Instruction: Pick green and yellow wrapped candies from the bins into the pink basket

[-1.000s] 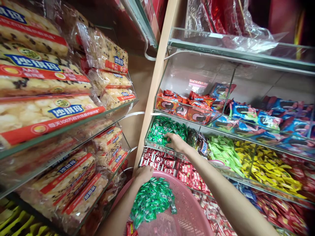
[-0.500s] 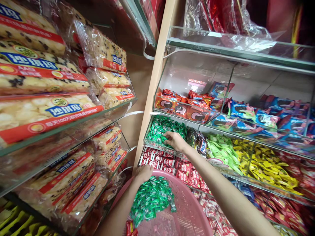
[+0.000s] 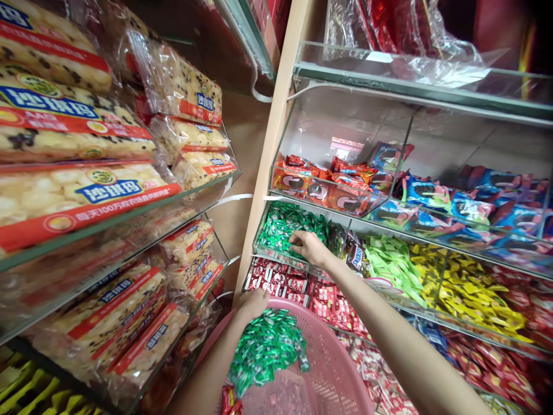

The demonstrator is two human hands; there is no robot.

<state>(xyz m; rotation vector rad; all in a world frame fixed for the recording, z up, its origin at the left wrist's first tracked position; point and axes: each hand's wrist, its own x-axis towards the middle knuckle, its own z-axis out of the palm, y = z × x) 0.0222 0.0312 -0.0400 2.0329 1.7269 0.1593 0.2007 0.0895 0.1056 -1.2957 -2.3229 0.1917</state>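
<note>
My left hand [image 3: 254,304] is closed over the far rim of a pink plastic basket [image 3: 341,351]. Inside that basket lies a heap of green-wrapped candies [image 3: 270,349], with a few red packets [image 3: 231,402] at its near side. My right hand [image 3: 310,248] reaches over the glass front of a shelf bin that holds more green-wrapped candies [image 3: 289,222]. Its fingers are curled together just above these candies, and whatever they pinch is hidden.
Packaged puffed-rice cakes [image 3: 108,187] fill glass shelves on the left. A wooden post [image 3: 263,155] divides the shelving. Right of my hand are Snickers bars [image 3: 356,256], light green packets [image 3: 391,259] and yellow packets [image 3: 470,282]. Red packets [image 3: 296,288] lie below.
My right hand has shifted very slightly to the right over the green candies. My left hand and the basket stay in place.
</note>
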